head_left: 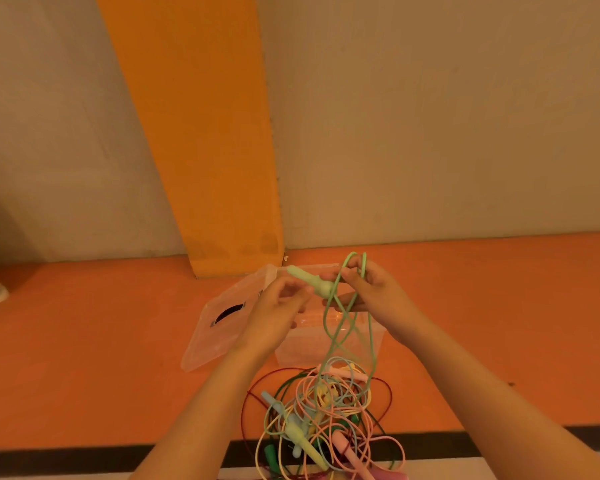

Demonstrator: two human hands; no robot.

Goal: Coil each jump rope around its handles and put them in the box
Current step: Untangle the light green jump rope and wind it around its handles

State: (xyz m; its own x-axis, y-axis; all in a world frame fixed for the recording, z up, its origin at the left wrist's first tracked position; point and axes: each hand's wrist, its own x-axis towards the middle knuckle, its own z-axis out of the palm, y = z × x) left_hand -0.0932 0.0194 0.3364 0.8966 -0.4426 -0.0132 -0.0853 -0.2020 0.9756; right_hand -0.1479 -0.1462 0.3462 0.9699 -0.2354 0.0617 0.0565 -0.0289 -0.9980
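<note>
A light green jump rope handle (309,280) is held up over the clear plastic box (373,344). My left hand (279,306) pinches the handle's near end. My right hand (373,292) holds loops of the green rope (355,263) between its fingers beside the handle. From there the green rope (340,327) hangs down into a tangled pile of several coloured jump ropes (321,417) at the near edge of the orange table (84,358). Pink, yellow, blue and green handles show in the pile.
The box's clear lid (222,323) lies open to the left of the box, with a dark handle slot. An orange pillar (201,133) and a beige wall stand behind the table. A dark strip (49,462) runs along the table's front edge.
</note>
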